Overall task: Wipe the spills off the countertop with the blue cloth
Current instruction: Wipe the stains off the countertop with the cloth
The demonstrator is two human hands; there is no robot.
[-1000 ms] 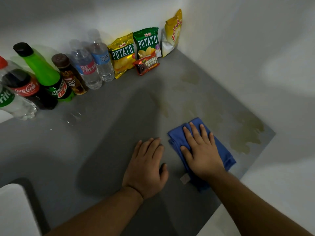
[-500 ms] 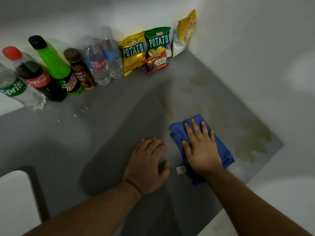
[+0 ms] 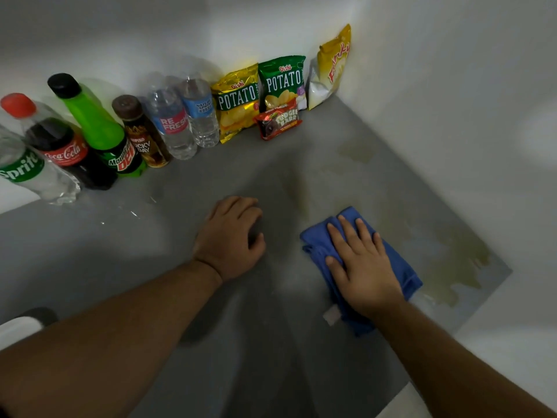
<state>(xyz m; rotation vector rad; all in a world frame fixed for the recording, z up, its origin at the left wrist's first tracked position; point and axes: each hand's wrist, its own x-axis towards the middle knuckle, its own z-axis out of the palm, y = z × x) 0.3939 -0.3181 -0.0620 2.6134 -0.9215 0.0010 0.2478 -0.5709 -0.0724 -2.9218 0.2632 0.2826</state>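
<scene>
Along the back wall, from the far left, a Sprite bottle, a Coca-Cola bottle, a green Mountain Dew bottle, a brown coffee bottle and two water bottles stand in a row on the grey worktop. Beside them a yellow chip bag and a green chip bag lean on the wall, with a red snack pack in front, and a yellow bag stands in the corner. Nearer the person, the left hand rests on the bare worktop, fingers bent under and holding nothing. Further right and apart from it, the right hand lies flat on the folded blue cloth, fingers straight and slightly spread, pressing it down. A white tag shows at the cloth's near edge. Yellowish spills lie right of the cloth, with fainter patches toward the corner.
</scene>
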